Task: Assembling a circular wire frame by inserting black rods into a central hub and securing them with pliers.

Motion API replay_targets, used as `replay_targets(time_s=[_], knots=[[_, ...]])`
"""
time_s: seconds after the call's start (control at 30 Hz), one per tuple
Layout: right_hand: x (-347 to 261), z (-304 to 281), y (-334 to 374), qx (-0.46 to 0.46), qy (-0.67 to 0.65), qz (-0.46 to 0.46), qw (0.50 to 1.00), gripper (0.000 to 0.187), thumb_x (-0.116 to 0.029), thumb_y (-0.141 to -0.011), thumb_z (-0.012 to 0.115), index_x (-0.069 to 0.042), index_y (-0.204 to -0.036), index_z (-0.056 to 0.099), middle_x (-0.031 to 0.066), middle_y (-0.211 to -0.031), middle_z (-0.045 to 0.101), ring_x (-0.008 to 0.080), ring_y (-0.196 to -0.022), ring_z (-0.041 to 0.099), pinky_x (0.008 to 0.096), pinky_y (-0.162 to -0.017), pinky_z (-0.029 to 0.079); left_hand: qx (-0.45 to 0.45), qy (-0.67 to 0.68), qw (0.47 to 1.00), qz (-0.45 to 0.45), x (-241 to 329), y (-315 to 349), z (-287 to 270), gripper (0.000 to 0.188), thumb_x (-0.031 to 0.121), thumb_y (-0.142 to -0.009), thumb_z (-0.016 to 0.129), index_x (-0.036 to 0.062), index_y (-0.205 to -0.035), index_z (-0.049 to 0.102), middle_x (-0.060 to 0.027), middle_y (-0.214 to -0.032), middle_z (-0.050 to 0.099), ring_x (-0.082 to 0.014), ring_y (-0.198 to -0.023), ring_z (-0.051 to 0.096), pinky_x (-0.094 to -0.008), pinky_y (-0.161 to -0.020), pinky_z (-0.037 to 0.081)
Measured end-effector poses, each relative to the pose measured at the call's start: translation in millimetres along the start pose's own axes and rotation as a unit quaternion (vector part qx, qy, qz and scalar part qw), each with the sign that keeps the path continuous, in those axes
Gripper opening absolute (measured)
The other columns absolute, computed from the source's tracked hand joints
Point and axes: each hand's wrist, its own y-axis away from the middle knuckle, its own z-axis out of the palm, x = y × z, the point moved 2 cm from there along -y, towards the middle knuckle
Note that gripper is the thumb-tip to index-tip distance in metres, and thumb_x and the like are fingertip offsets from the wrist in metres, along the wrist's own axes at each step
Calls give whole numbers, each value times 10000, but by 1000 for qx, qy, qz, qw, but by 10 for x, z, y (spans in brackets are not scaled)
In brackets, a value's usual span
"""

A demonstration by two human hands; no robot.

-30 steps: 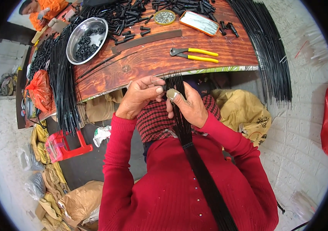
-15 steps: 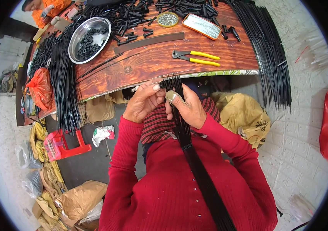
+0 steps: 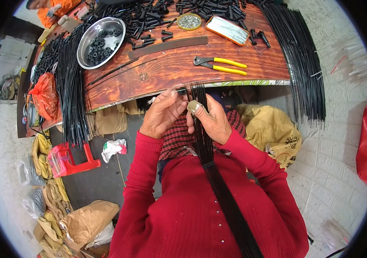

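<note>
My left hand (image 3: 159,117) is closed in a pinch, with a small black ring-like piece (image 3: 182,90) and a thin pale pin at its fingertips. Close on its right, my right hand (image 3: 217,122) is wrapped round a flat bundle of thin black strands (image 3: 230,202). The thumb of that hand wears a tan covering (image 3: 194,107). Above the hand the strand ends fan out, loose and upright. Lower down, a dark band (image 3: 209,164) crosses the bundle, which runs over my red top to the lower edge.
Yellow-handled nippers (image 3: 224,65) lie on the wooden table (image 3: 166,69), near a metal bowl (image 3: 80,58) of black rings. Behind are a dish of small metal bits (image 3: 189,21), a tray of pins (image 3: 228,31) and heaped black parts. Long black strands (image 3: 69,94) hang over the edge.
The black piece at my left fingertips has come slightly up and away from the strands, showing more plainly. My right hand keeps its hold on the bundle. The view has shifted slightly.
</note>
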Motion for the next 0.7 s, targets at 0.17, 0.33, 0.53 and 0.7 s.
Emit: replay_targets(time_s=[0.17,0.33,0.53,0.7], knots=[[-29,-21,10,8,-12,11,1000,360,-346,-1032,505,-2,-1138,494,77,-747,595,142,-602,598,258,-580,495,2,-17,999,33,135,24,9,275,125,-977,604,1,-1219,566,-142,-1132,647,-159,-910,662,-246,-799,596],[-26,-18,10,6,-8,10,1000,355,-354,-1027,515,-8,-1104,496,79,-746,597,143,-598,599,256,-578,494,-26,-47,998,45,195,24,-36,266,144,-975,614,3,-1198,578,-161,-1122,648,-133,-853,640,-211,-743,583],[-72,30,22,-5,-1,20,1000,350,-354,-1026,517,-10,-1090,498,80,-743,597,143,-600,601,257,-578,493,-13,-24,999,42,168,42,-104,246,181,-965,644,19,-1147,612,-127,-1012,650,-93,-769,550,-197,-644,517],[-52,46,7,-11,3,20,1000,342,-345,-1030,512,-10,-1100,499,77,-740,594,140,-599,597,259,-580,493,-4,-12,999,39,154,11,-72,231,207,-963,649,26,-1104,630,-101,-983,643,-90,-741,523,-200,-628,497]])
